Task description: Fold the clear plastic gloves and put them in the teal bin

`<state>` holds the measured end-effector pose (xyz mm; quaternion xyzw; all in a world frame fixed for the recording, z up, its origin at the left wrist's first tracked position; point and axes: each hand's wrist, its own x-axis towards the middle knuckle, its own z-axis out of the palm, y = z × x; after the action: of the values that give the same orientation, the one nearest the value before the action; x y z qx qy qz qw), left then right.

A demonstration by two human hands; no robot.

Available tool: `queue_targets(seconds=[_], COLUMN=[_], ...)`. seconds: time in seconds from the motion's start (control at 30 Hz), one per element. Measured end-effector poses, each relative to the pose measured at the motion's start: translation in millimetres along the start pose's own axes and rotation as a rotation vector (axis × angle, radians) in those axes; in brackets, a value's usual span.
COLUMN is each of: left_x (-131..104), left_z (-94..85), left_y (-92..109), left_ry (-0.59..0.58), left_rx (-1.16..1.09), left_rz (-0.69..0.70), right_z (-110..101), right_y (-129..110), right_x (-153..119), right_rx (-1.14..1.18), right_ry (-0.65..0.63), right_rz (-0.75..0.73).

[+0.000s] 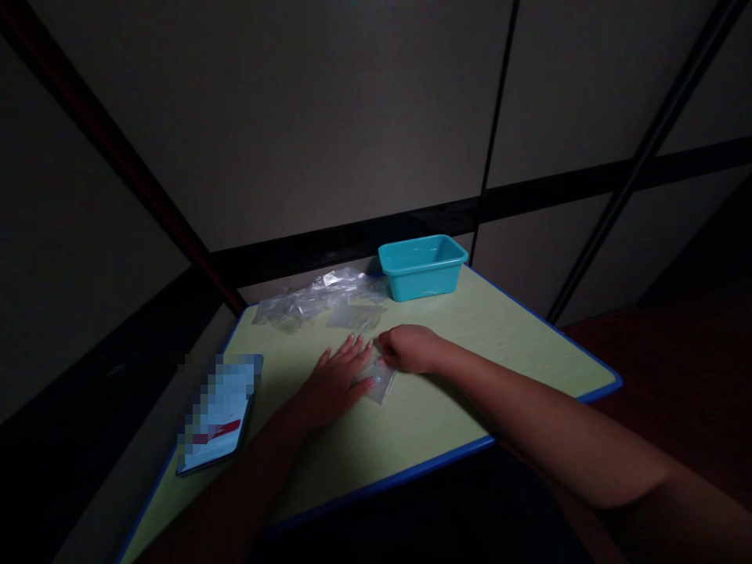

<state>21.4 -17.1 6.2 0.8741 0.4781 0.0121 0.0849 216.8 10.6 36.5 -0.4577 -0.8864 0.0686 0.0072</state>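
A small clear plastic bag (381, 387) lies flat on the table under both my hands. My left hand (338, 382) rests palm down with its fingers spread, its thumb and fingertips at the bag's left side. Curled closed, my right hand (411, 348) has its fingertips pinched at the bag's upper right part. The exact grip is partly hidden by the knuckles. Just beyond my fingers lies another flat clear bag (356, 316), beside a crumpled heap of clear plastic bags (317, 298).
A turquoise plastic basket (426, 283) stands at the table's far edge. On the left lies a tablet or phone (220, 415) with a lit, blurred screen. The pale green table (470, 376) has a blue rim, with cabinet panels (329, 117) behind it.
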Motion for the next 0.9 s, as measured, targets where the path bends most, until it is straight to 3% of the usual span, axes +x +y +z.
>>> queue_targets(seconds=[0.13,0.37,0.43,0.63,0.9], left_x=[0.5,1.4,1.6,1.7,2.2], left_z=[-1.8,-2.0,-0.8,1.9,3.3], left_y=[2.3,7.6,8.7,10.5,7.2], left_ry=[-0.032,0.002,0.009,0.025,0.012], left_rx=[-0.008,0.029,0.042,0.049,0.055], left_rz=[-0.038,-0.045,-0.034,0.009,0.029], right_z=[-1.6,-2.4,-0.3,1.4,-7.0], right_y=[3.9,4.5,3.5,0.0,0.7], right_x=[-2.1,-5.4,-6.6,-9.4,-9.4], right_rx=[0.014,0.126,0.146,0.146,0.149], right_ry=[0.016,0.181,0.138,-0.166,-0.299], right_rz=[-0.019,-0.087,-0.09,-0.075,-0.022])
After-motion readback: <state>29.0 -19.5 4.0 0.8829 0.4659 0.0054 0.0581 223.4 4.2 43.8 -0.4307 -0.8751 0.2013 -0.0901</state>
